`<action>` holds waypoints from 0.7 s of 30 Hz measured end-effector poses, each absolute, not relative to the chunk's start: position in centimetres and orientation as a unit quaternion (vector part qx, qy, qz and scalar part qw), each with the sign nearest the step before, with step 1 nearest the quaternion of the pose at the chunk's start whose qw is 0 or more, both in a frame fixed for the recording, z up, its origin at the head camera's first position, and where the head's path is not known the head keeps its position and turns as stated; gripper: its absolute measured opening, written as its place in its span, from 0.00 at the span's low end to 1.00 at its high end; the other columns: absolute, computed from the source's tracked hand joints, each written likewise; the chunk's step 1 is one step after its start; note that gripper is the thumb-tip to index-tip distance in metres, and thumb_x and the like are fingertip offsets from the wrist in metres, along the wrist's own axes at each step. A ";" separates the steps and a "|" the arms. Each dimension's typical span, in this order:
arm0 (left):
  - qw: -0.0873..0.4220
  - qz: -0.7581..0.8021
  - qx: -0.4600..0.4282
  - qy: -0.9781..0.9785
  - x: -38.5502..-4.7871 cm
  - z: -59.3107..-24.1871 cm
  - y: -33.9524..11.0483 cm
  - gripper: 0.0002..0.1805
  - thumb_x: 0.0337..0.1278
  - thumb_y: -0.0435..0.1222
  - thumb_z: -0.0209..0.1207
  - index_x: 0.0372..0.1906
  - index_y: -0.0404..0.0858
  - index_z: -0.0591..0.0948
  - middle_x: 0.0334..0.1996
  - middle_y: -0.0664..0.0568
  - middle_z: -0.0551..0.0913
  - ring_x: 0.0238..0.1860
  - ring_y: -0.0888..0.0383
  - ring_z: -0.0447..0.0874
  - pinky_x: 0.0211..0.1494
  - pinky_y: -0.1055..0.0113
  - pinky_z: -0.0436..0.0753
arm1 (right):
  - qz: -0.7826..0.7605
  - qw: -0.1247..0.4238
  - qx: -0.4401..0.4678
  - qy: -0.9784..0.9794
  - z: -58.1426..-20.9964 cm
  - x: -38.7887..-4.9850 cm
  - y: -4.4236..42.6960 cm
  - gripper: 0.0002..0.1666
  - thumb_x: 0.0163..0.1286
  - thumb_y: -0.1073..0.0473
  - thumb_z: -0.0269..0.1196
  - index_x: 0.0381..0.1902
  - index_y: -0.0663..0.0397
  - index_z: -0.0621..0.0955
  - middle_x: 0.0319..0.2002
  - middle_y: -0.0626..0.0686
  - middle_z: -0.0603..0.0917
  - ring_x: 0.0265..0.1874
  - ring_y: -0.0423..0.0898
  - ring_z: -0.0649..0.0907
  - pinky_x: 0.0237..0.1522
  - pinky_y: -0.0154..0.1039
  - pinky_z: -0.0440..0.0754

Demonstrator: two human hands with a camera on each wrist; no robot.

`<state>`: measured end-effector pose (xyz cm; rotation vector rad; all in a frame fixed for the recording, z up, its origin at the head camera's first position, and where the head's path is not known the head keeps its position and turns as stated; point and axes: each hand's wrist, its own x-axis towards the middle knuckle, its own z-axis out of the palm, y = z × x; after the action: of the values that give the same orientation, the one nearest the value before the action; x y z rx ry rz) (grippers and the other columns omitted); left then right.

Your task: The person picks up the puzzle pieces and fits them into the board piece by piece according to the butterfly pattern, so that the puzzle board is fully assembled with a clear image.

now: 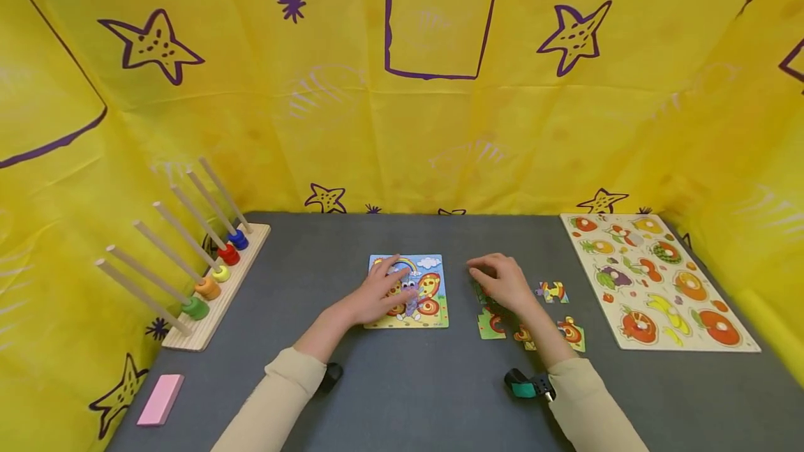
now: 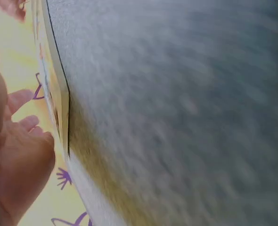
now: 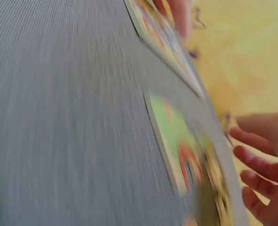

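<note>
A square butterfly puzzle board [image 1: 436, 319] lies flat at the middle of the table. My left hand [image 1: 375, 296] rests on its left side, fingers spread over the picture. To the right of the board, my right hand [image 1: 506, 286] hovers over loose puzzle pieces with its fingers loosely bent, and I see nothing between them. A green and red piece [image 1: 491, 325] lies below that hand, blurred in the right wrist view. Another piece [image 1: 553, 291] sits to its right, and one more [image 1: 571, 335] is beside the forearm. The hand and forearm partly cover other pieces.
A wooden peg rack [image 1: 216, 298] with coloured rings stands at the left. Near the front left lies a pink block [image 1: 160, 400]. A fruit puzzle board [image 1: 685, 340] lies at the right. Yellow patterned cloth [image 1: 402, 145] hangs behind the table.
</note>
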<state>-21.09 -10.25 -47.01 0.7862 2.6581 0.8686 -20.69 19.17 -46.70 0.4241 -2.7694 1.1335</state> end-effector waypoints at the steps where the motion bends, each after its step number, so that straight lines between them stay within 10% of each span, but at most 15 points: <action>1: 0.117 0.308 0.268 0.905 -21.0 -46.9 -10.5 0.34 0.71 0.51 0.51 0.73 0.38 0.64 0.77 0.42 0.47 0.76 0.44 0.40 0.72 0.42 0.52 | 0.367 0.060 0.146 -0.917 -46.6 -20.4 20.0 0.13 0.67 0.60 0.65 0.47 0.59 0.86 0.49 0.62 0.82 0.50 0.61 0.75 0.51 0.58 0.69; 13: 0.110 0.299 0.228 0.920 -16.4 -45.8 -14.8 0.34 0.72 0.41 0.52 0.75 0.32 0.57 0.77 0.39 0.46 0.75 0.41 0.45 0.71 0.44 0.57 | 0.323 0.052 0.190 -0.926 -48.1 -18.4 24.0 0.20 0.60 0.56 0.72 0.50 0.53 0.84 0.58 0.64 0.75 0.59 0.65 0.63 0.49 0.66 0.55; 21: 0.121 0.257 0.240 0.928 -15.2 -46.0 -14.9 0.33 0.73 0.38 0.51 0.75 0.30 0.56 0.76 0.39 0.50 0.76 0.43 0.45 0.73 0.47 0.55 | 0.346 0.090 0.189 -0.914 -48.0 -18.6 23.4 0.17 0.56 0.59 0.74 0.41 0.49 0.81 0.37 0.46 0.84 0.41 0.49 0.77 0.46 0.50 0.63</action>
<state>-15.24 -14.94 -45.97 0.7007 2.7108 0.7512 -18.57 23.40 -48.01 0.5629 -2.7184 1.0283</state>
